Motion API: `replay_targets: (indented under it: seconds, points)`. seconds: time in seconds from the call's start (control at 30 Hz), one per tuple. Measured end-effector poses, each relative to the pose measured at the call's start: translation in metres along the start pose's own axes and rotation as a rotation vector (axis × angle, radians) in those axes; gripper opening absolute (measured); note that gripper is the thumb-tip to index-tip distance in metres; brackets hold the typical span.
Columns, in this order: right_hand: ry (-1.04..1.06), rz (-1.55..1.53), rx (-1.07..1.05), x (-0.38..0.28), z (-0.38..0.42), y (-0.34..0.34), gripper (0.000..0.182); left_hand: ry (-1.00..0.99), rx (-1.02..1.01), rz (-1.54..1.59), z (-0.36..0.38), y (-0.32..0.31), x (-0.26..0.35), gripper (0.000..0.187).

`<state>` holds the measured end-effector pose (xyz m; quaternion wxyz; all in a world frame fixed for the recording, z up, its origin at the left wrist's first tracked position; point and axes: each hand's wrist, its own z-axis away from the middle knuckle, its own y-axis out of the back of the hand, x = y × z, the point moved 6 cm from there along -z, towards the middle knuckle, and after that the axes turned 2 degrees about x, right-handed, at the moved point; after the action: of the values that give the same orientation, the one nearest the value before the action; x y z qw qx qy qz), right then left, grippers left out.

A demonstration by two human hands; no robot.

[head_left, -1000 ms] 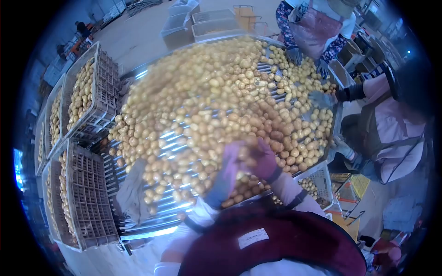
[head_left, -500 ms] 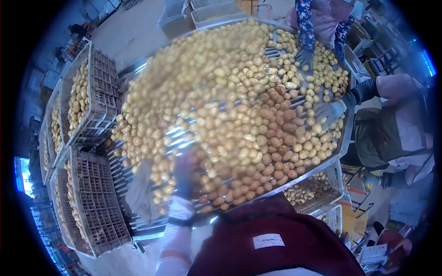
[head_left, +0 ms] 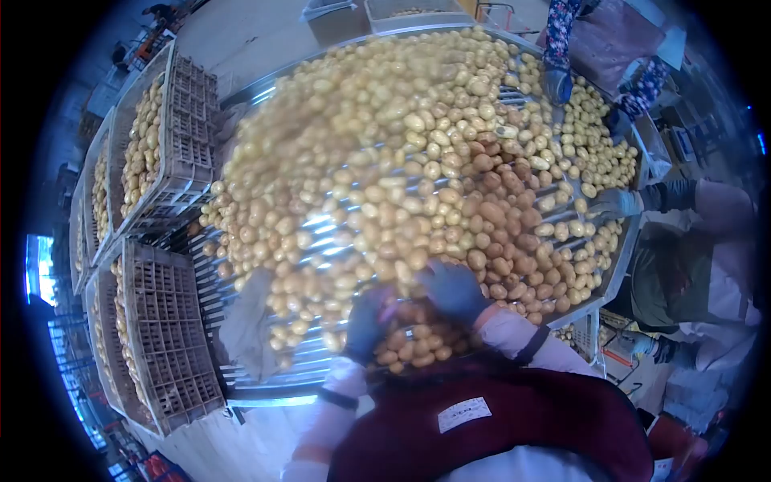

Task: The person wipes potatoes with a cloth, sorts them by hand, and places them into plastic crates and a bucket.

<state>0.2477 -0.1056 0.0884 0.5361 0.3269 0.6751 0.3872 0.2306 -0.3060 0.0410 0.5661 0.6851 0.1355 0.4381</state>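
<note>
Many potatoes (head_left: 377, 193) cover a slatted metal sorting table (head_left: 313, 337); a browner group (head_left: 502, 209) lies right of the middle. My left hand (head_left: 370, 321), in a dark glove, is low over the near potatoes, its fingers blurred. To its right, my gloved right hand (head_left: 452, 291) rests on potatoes near the front edge, fingers pointing up the table. Whether either hand grips a potato is hidden by blur. A grey cloth (head_left: 249, 329) lies on the slats left of my hands.
Plastic crates (head_left: 173, 333) with potatoes stand along the left side. Co-workers' gloved hands (head_left: 617, 202) reach over the table from the right and top right. Another crate (head_left: 593, 333) is under the table's right front edge. Pale bins (head_left: 337, 22) stand beyond the far edge.
My right hand has come into view over the near potatoes. My left hand has moved right and nearer to my body. The view has shifted slightly, and the co-workers' hands have moved.
</note>
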Motion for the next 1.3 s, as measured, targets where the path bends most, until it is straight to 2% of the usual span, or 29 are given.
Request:
replay_targets:
  seconds: [0.07, 0.17, 0.27, 0.37, 0.47, 0.57, 0.6, 0.7, 0.8, 0.9, 1.0, 1.1, 1.17, 1.2, 1.23, 1.27, 1.3]
  points:
    - [-0.013, 0.073, -0.065, 0.003, -0.01, -0.013, 0.027, 0.05, 0.061, 0.0, 0.008, 0.002, -0.004, 0.034]
    - [0.067, -0.223, -0.062, 0.016, -0.009, -0.008, 0.024, 0.101, 0.108, 0.003, 0.015, -0.003, -0.004, 0.036]
    - [-0.551, -1.133, -0.343, 0.043, -0.014, -0.015, 0.022, 0.125, 0.134, 0.002, 0.012, -0.007, -0.002, 0.037]
    - [-0.59, -1.555, -0.141, 0.062, -0.048, 0.005, 0.028, 0.131, 0.149, 0.001, 0.008, -0.011, 0.0, 0.038]
    - [-0.285, -0.579, -0.103, 0.052, -0.091, 0.03, 0.032, 0.13, 0.174, 0.001, 0.003, -0.013, 0.002, 0.04]
    - [-0.025, -0.094, -0.128, 0.024, -0.093, -0.023, 0.036, 0.152, 0.184, 0.028, -0.001, -0.012, 0.003, 0.041]
    - [-0.047, -0.02, -0.22, 0.019, -0.094, -0.044, 0.041, 0.181, 0.171, 0.052, 0.0, -0.009, 0.004, 0.042]
    - [-0.172, -0.259, -0.207, 0.022, -0.101, -0.058, 0.042, 0.212, 0.29, 0.199, 0.0, 0.005, 0.007, 0.042]
    - [-0.295, -0.331, -0.242, 0.015, -0.106, -0.015, 0.037, 0.206, 0.363, 0.271, 0.005, 0.007, 0.006, 0.041]
    - [0.126, -0.167, 0.071, 0.002, -0.106, -0.035, 0.031, 0.191, 0.325, 0.261, 0.002, 0.01, 0.011, 0.039]
    - [-0.111, -0.033, -0.187, -0.001, -0.112, -0.064, 0.032, 0.162, 0.349, 0.295, 0.004, 0.016, 0.012, 0.036]
    - [-0.039, 0.0, -0.192, -0.004, -0.111, -0.06, 0.035, 0.108, 0.375, 0.434, 0.008, 0.016, 0.002, 0.036]
    - [-0.02, -0.767, -0.014, -0.002, -0.099, -0.05, 0.038, 0.302, 0.396, 0.743, 0.016, -0.01, -0.037, 0.04]
    - [-0.012, -1.15, 0.075, 0.007, -0.089, -0.043, 0.039, 0.302, 0.396, 0.788, 0.02, -0.011, -0.042, 0.043]
    - [-0.186, -1.278, -0.04, 0.012, -0.068, -0.025, 0.043, 0.303, 0.397, 0.832, 0.023, -0.012, -0.047, 0.045]
    - [-0.369, -1.401, -0.165, 0.01, -0.039, 0.007, 0.047, 0.211, 0.395, 0.762, 0.026, 0.005, -0.037, 0.048]
    - [-0.391, -1.282, -0.086, 0.017, -0.014, 0.03, 0.05, 0.225, 0.369, 0.972, 0.028, 0.019, -0.023, 0.049]
